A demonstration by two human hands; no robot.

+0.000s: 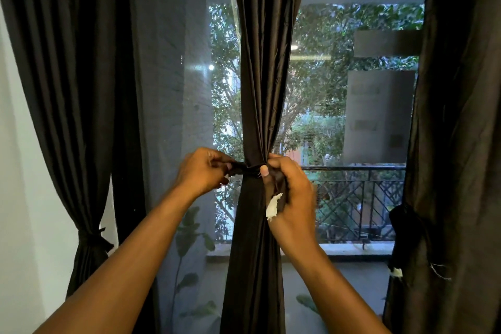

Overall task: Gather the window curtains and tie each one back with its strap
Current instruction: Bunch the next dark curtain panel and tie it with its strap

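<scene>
The middle curtain [257, 76] hangs straight down in front of the window glass [339, 116], dark and satiny, pulled into a narrow bundle at the point where both hands meet it. A dark strap [245, 167] runs across the front of that bundle, drawn tight against the folds. The left hand [204, 171] is just left of the curtain, its fingers curled in and pinching the strap's left end. The right hand [288, 192] sits against the curtain's right edge, fingers clenched round the strap's other end, the thumb pressing on the strap where it crosses the fabric; a small white tag [272, 206] hangs out below that fist. Off to the left, the left curtain [76, 76] is already cinched low down with its own tie-back [93, 237], the cloth flaring out under it. On the right, the right curtain [455, 116] hangs close by, with a dark tie [404, 225] round it and another bit of white label [396, 272] showing underneath. Through the glass a black balcony railing [360, 198] stands in front of leafy trees [320, 76].
</scene>
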